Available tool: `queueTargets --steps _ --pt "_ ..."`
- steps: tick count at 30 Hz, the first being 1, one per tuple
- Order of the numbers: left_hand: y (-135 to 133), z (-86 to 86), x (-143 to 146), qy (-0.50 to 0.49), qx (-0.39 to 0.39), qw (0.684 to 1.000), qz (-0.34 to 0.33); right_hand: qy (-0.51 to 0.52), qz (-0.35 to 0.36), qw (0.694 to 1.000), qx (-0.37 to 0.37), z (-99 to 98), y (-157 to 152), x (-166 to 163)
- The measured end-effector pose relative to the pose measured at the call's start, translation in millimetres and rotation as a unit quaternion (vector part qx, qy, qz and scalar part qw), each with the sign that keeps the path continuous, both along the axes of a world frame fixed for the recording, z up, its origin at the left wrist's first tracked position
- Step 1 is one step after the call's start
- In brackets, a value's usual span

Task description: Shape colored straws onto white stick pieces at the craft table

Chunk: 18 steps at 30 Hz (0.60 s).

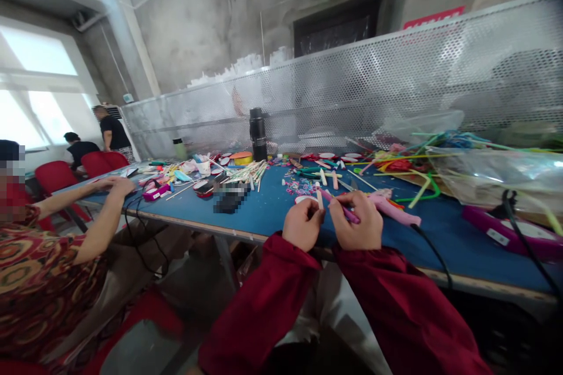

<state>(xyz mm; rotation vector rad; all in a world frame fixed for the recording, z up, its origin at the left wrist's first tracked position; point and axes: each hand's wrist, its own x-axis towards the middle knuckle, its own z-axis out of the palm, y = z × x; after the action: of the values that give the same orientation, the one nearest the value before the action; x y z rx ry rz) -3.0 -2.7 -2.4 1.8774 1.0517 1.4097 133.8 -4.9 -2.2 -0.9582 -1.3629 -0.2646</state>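
Observation:
My left hand (302,224) pinches a small pale stick-like piece (319,199) upright between thumb and fingers. In my right hand (358,221) is a purple pen-like tool (350,215), its tip pointing toward the pale piece; whether they touch I cannot tell. Both hands are close together at the table's near edge. Just behind my left hand lies a white disc with a red rim (307,200), partly covered by it. A pink hot glue gun (396,211) with a black cord rests beside my right hand. Small colourful rings (301,187) are scattered beyond the hands.
A black bottle (257,135) stands at the back of the blue table (259,217). A bundle of sticks (246,173) lies left of centre. Bright pipe-like strips (424,187) and a purple device (510,234) are at right. Another person's hands (116,186) work at left.

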Motion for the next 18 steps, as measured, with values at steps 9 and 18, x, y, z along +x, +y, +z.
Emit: queueTargets --steps 9,18 --pt "-3.1 2.6 -1.0 0.017 0.006 1.000 0.006 -0.010 0.003 1.000 -0.004 -1.0 0.9 3.1" --pt "-3.0 1.1 -0.9 0.000 0.004 1.000 -0.003 0.015 0.001 1.000 -0.020 2.8 -5.8 -0.7"
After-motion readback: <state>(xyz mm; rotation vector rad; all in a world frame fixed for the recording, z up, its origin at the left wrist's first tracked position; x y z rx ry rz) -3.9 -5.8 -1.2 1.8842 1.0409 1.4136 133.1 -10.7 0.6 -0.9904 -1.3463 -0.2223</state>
